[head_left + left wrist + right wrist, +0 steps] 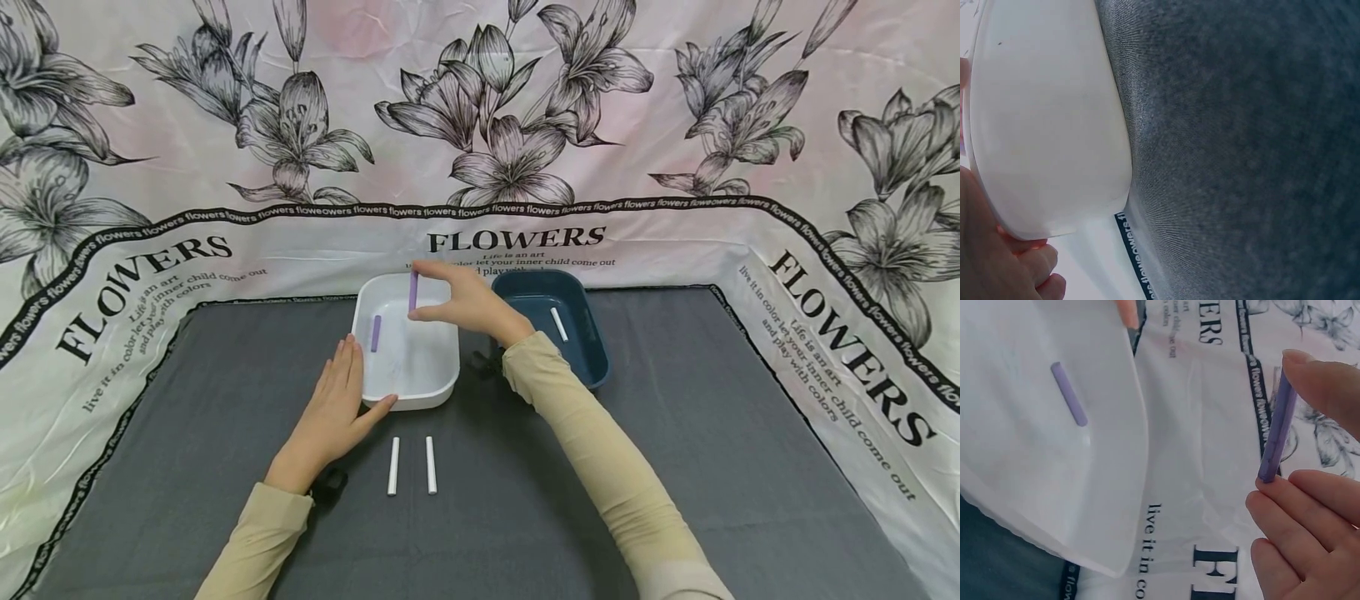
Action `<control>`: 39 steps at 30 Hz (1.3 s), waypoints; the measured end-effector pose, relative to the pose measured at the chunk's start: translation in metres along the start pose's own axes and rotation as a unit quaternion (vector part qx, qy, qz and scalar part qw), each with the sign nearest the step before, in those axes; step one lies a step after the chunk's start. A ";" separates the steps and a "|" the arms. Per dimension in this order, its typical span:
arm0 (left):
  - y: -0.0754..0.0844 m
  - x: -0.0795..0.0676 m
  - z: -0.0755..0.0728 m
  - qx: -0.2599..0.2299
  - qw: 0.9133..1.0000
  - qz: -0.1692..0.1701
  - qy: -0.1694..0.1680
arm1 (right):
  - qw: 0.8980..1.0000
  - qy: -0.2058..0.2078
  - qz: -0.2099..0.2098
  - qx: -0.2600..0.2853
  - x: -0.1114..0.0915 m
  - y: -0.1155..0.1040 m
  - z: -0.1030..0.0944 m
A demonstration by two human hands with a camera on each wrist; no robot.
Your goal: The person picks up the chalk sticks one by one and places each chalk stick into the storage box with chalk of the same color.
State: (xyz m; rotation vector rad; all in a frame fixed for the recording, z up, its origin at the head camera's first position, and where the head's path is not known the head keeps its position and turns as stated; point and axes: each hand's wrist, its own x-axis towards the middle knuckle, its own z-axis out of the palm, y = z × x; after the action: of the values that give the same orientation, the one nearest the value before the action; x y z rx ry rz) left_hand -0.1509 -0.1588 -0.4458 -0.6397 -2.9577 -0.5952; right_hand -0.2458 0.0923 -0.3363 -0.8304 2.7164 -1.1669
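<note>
My right hand (pixel 476 302) pinches a purple chalk stick (pixel 1277 428) by its two ends between thumb and fingertip, above the white tray (pixel 408 387). A second purple chalk stick (pixel 376 333) lies inside that tray on its left side. My left hand (pixel 330 412) rests against the tray's left wall and near corner, its fingers straight and the thumb at the front edge. In the left wrist view, the tray's outer wall (pixel 1050 125) fills the left part, with fingertips at its lower corner. Two white chalk sticks (pixel 393 467) lie side by side on the cloth in front.
To the right of the white tray stands a dark blue tray (pixel 596 358), partly covered by the right forearm. One white chalk stick (pixel 558 325) lies in it. Grey cloth (pixel 720 467) covers the table, and a flower-printed sheet (pixel 675 242) rises behind.
</note>
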 end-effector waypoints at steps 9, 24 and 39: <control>0.000 0.001 0.000 0.001 1.000 0.003 0.001 | 0.998 -0.006 0.026 0.051 0.019 0.019 0.014; 0.000 0.000 0.001 0.001 1.000 0.008 0.011 | 0.997 -0.025 0.049 0.051 0.042 0.041 0.039; 0.001 0.001 0.000 -0.002 1.000 0.013 0.014 | 0.994 -0.078 0.082 0.006 0.051 0.041 0.056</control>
State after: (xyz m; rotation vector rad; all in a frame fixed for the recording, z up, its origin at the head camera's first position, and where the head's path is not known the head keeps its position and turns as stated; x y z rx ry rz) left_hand -0.1509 -0.1578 -0.4449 -0.6633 -2.9188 -0.6042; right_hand -0.2928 0.0535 -0.3972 -0.6534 2.5907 -1.0383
